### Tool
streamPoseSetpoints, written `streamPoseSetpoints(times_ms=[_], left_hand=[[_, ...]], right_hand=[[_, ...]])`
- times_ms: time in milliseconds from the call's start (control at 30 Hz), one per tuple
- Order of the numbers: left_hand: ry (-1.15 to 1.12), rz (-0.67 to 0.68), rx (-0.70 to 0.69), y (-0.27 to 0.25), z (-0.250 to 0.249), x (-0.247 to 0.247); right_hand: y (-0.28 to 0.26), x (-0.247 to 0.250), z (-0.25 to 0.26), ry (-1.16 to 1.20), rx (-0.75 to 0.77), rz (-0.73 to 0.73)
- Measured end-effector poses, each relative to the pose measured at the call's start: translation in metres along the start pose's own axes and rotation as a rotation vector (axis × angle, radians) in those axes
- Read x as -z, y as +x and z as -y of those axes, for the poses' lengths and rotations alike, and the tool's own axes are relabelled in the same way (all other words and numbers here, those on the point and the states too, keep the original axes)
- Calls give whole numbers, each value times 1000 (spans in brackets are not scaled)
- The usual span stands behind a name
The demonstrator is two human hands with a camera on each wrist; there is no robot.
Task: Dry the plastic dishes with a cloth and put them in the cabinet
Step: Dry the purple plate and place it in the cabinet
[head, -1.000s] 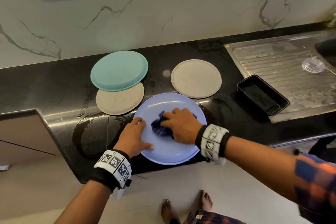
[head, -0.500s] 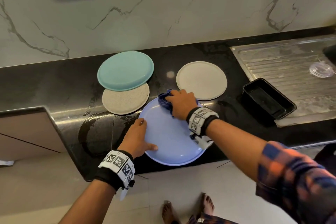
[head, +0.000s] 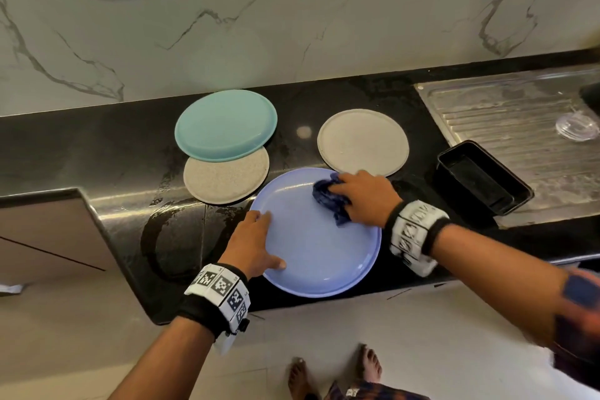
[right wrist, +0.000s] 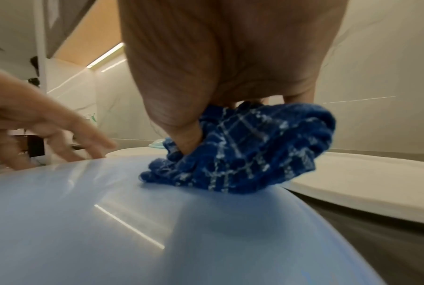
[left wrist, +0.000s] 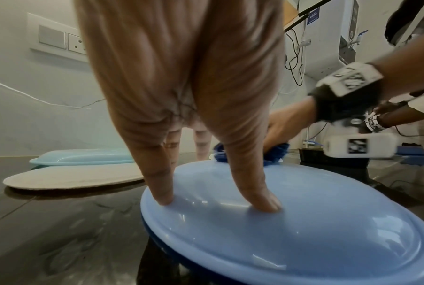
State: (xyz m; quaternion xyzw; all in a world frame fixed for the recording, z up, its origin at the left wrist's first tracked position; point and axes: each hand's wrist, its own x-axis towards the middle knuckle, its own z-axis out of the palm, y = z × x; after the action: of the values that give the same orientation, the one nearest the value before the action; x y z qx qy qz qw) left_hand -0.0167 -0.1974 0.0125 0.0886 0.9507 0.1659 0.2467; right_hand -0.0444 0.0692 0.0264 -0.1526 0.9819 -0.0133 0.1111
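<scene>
Four plates on counter (head: 97,153), one blue plate (head: 311,250) at frame centre being dried. Left hand (head: 251,245) spread flat, fingertips pinning its left rim. Right hand (head: 365,196) bunched around cloth (head: 328,196), wiping upper right rim. Next, likely: finish wipe, lift, stow. Others: one teal plate (head: 225,123), two beige plates (head: 363,141), one black tray (head: 483,177).

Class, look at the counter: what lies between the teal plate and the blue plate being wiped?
In the head view, a speckled beige plate lies between the teal plate and the blue plate, partly tucked under the teal one.
</scene>
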Motion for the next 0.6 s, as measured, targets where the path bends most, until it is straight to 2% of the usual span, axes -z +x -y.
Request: streamPoseSetpoints(times_ms=[133, 300, 433, 600], left_hand=[[46, 52, -9, 2, -4, 4], [219, 134, -24, 4, -13, 11], [268, 155, -26, 4, -16, 13], [319, 162, -30, 7, -20, 13]], right_hand=[[73, 9, 23, -27, 21, 59], [108, 8, 43, -73, 63, 82], [96, 1, 13, 39, -36, 32], [20, -24, -26, 251, -217, -77]])
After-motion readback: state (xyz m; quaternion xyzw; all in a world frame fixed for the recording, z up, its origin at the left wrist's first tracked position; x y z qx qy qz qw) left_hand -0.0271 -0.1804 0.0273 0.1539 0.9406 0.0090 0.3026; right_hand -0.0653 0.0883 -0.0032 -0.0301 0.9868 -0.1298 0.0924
